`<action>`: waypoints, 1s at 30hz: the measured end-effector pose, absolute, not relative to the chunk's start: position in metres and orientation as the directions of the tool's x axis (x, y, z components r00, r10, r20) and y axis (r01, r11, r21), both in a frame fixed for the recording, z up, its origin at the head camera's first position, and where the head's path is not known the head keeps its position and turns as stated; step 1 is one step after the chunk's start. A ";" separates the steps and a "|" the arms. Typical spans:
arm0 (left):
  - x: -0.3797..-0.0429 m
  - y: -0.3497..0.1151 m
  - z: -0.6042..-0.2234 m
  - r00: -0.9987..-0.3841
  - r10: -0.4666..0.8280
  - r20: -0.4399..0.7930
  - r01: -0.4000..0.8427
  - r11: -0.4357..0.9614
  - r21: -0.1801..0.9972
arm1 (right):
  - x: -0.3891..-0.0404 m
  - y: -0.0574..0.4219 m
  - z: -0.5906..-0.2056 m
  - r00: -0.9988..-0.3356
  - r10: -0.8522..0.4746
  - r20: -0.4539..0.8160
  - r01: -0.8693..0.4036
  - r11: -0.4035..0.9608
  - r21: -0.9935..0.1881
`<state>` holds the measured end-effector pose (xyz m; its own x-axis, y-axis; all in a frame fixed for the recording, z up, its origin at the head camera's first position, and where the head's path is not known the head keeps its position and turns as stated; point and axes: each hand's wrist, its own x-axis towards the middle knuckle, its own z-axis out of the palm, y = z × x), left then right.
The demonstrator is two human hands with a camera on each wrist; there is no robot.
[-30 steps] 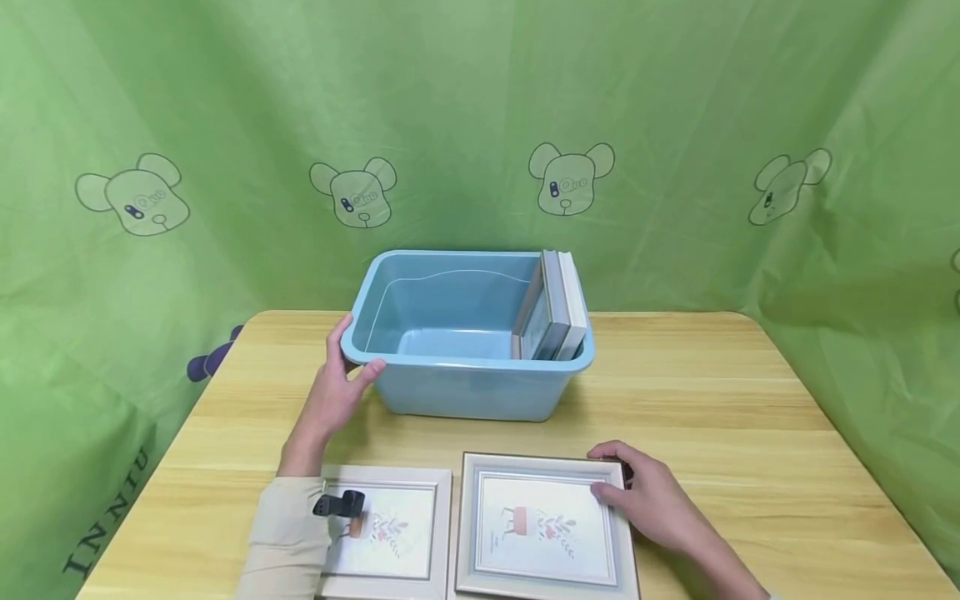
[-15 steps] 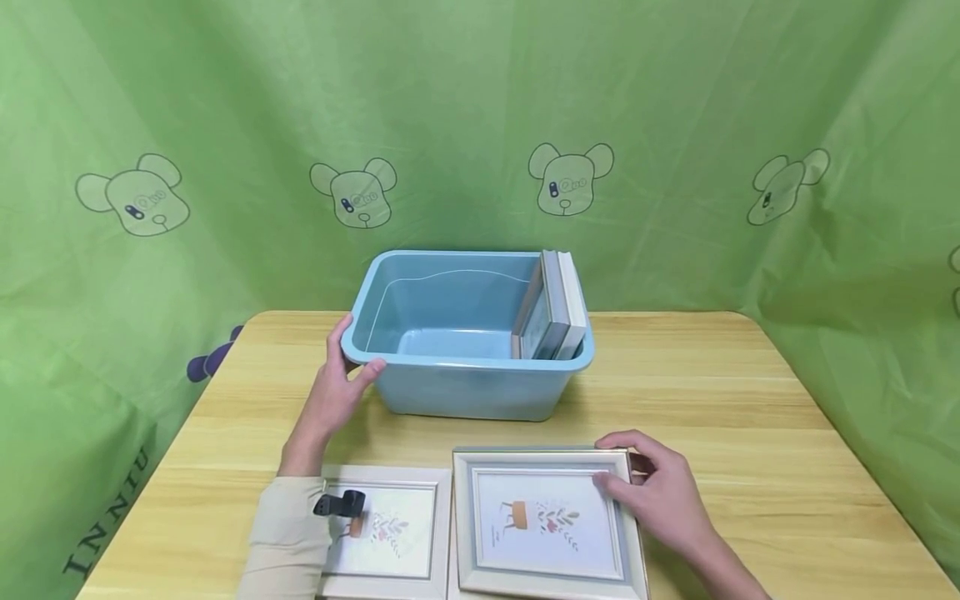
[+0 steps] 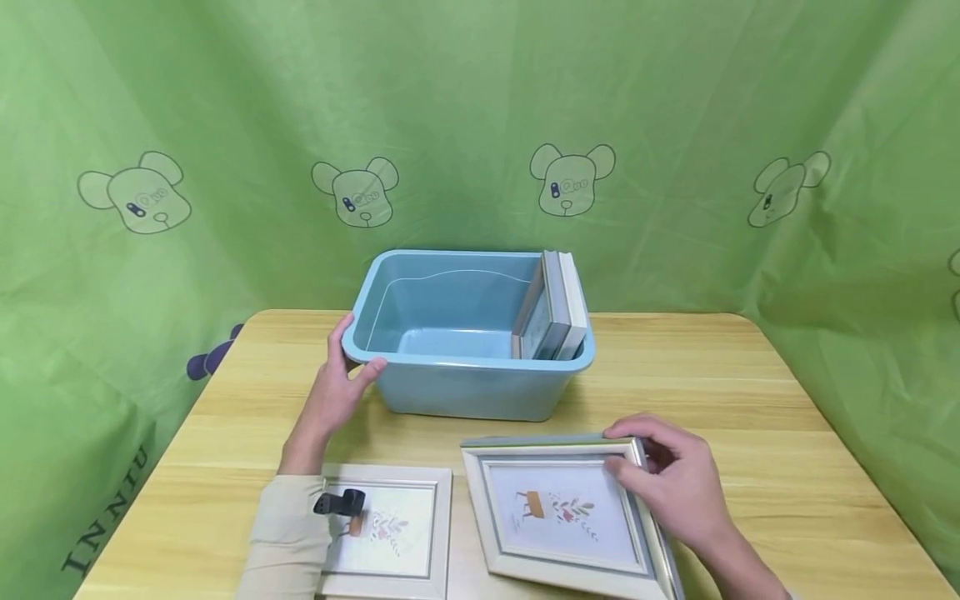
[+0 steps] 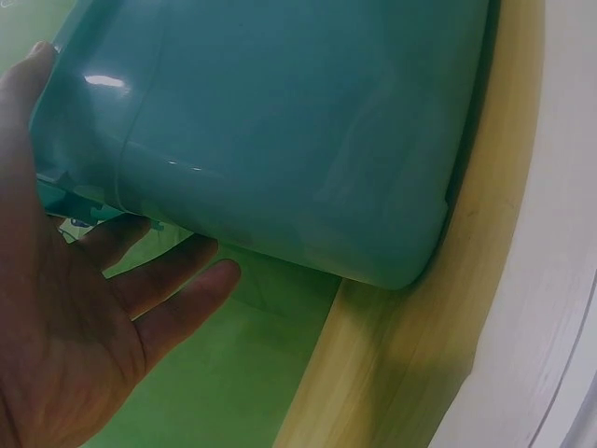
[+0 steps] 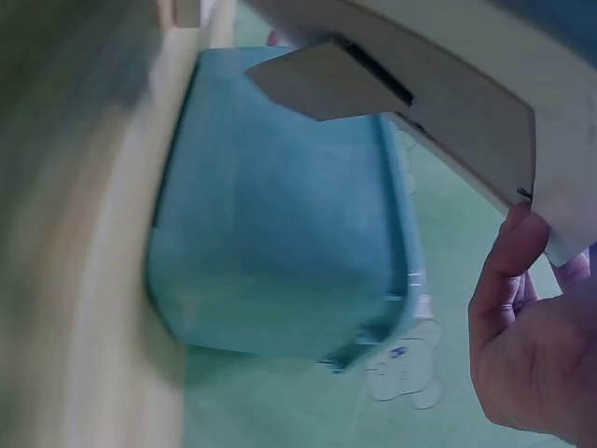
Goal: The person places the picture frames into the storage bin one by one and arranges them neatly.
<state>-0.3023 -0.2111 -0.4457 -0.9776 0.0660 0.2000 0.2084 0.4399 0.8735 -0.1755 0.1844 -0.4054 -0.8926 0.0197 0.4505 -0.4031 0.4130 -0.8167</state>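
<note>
A light blue plastic tub [image 3: 465, 392] stands at the middle of the table. My left hand [image 3: 337, 396] holds its near left corner, the thumb on the front and the fingers along the left side. In the left wrist view the fingers [image 4: 177, 280] lie against the tub's wall. My right hand [image 3: 678, 483] grips a white-and-grey picture frame [image 3: 562, 508] by its right edge, thumb on the front; the frame tilts up off the table. The right wrist view shows the frame's backing with a stand flap [image 5: 326, 82]. Another white picture frame [image 3: 390, 533] lies flat beneath my left sleeve.
Several picture frames [image 3: 557, 308] stand on edge against the tub's right inner wall. A wooden table [image 3: 712, 392] spreads under everything. A green curtain [image 3: 465, 100] printed with bear heads hangs behind and at both sides.
My right hand has raised and tilted its picture frame, shifting it rightward away from the flat one. The left hand and the tub have stayed in place.
</note>
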 end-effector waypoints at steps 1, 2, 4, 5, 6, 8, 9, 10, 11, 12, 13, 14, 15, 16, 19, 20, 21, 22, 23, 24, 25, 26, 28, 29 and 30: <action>-0.302 -0.211 -0.446 -0.977 0.066 0.201 0.209 0.439 0.874 | -0.175 0.184 -0.402 -0.883 0.015 0.469 -0.423 0.408 -0.809; -0.302 -0.211 -0.446 -0.978 0.065 0.200 0.208 0.439 0.874 | -0.175 0.184 -0.399 -0.875 0.008 0.485 -0.441 0.404 -0.802; -0.302 -0.212 -0.446 -0.978 0.062 0.199 0.206 0.439 0.875 | -0.175 0.184 -0.392 -0.863 -0.014 0.506 -0.466 0.412 -0.783; -0.304 -0.213 -0.450 -0.977 0.059 0.204 0.209 0.439 0.874 | -0.175 0.185 -0.388 -0.857 -0.026 0.515 -0.478 0.416 -0.774; -0.304 -0.213 -0.450 -0.977 0.059 0.204 0.209 0.438 0.874 | -0.175 0.185 -0.384 -0.854 -0.036 0.519 -0.483 0.424 -0.766; -0.305 -0.213 -0.450 -0.979 0.058 0.197 0.202 0.440 0.875 | -0.175 0.186 -0.376 -0.847 -0.053 0.528 -0.497 0.431 -0.753; -0.305 -0.213 -0.449 -0.979 0.058 0.193 0.199 0.440 0.876 | -0.175 0.186 -0.372 -0.842 -0.059 0.535 -0.506 0.430 -0.748; -0.304 -0.213 -0.449 -0.980 0.059 0.188 0.194 0.441 0.876 | -0.175 0.187 -0.369 -0.833 -0.063 0.550 -0.522 0.419 -0.743; -0.304 -0.213 -0.447 -0.982 0.060 0.181 0.188 0.440 0.878 | -0.176 0.187 -0.366 -0.819 -0.065 0.569 -0.544 0.401 -0.737; -0.303 -0.212 -0.445 -0.983 0.060 0.172 0.181 0.441 0.879 | -0.176 0.187 -0.364 -0.806 -0.065 0.588 -0.566 0.373 -0.735; -0.302 -0.211 -0.443 -0.984 0.062 0.166 0.176 0.440 0.880 | -0.177 0.187 -0.362 -0.789 -0.064 0.611 -0.594 0.330 -0.733; -0.300 -0.210 -0.439 -0.985 0.063 0.161 0.172 0.440 0.881 | -0.178 0.187 -0.360 -0.770 -0.063 0.635 -0.623 0.290 -0.726; -0.298 -0.209 -0.435 -0.985 0.066 0.157 0.170 0.438 0.883 | -0.180 0.187 -0.358 -0.750 -0.060 0.658 -0.650 0.248 -0.718; -0.295 -0.207 -0.431 -0.986 0.069 0.155 0.169 0.437 0.883 | -0.181 0.188 -0.356 -0.731 -0.056 0.680 -0.675 0.204 -0.709; -0.287 -0.202 -0.418 -0.985 0.073 0.154 0.170 0.438 0.883 | -0.185 0.190 -0.352 -0.688 -0.042 0.724 -0.725 0.084 -0.684; -0.285 -0.201 -0.415 -0.985 0.074 0.154 0.171 0.440 0.882 | -0.186 0.190 -0.351 -0.681 -0.036 0.732 -0.732 0.064 -0.678; -0.284 -0.200 -0.413 -0.985 0.075 0.154 0.172 0.440 0.881 | -0.187 0.191 -0.350 -0.672 -0.031 0.740 -0.740 0.041 -0.671; -0.283 -0.200 -0.411 -0.986 0.074 0.152 0.169 0.442 0.881 | -0.188 0.191 -0.349 -0.664 -0.025 0.748 -0.748 0.020 -0.663; -0.282 -0.199 -0.411 -0.986 0.073 0.152 0.168 0.444 0.880 | -0.188 0.192 -0.348 -0.655 -0.018 0.755 -0.756 0.005 -0.655; -0.282 -0.199 -0.410 -0.986 0.073 0.150 0.167 0.444 0.880 | -0.188 0.192 -0.346 -0.646 -0.008 0.763 -0.763 -0.007 -0.646; -0.282 -0.199 -0.410 -0.986 0.073 0.149 0.166 0.446 0.880 | -0.188 0.193 -0.345 -0.637 0.004 0.771 -0.771 -0.021 -0.637; -0.282 -0.199 -0.410 -0.986 0.073 0.150 0.167 0.446 0.879 | -0.188 0.193 -0.344 -0.626 0.018 0.779 -0.779 -0.031 -0.626; -0.282 -0.200 -0.411 -0.986 0.072 0.151 0.167 0.446 0.879 | -0.188 0.193 -0.342 -0.609 0.052 0.792 -0.793 -0.046 -0.607; -0.282 -0.200 -0.411 -0.986 0.071 0.153 0.168 0.445 0.879 | -0.188 0.193 -0.341 -0.599 0.071 0.798 -0.801 -0.055 -0.596; -0.282 -0.200 -0.412 -0.986 0.070 0.153 0.168 0.443 0.880 | -0.189 0.193 -0.339 -0.590 0.091 0.802 -0.807 -0.068 -0.586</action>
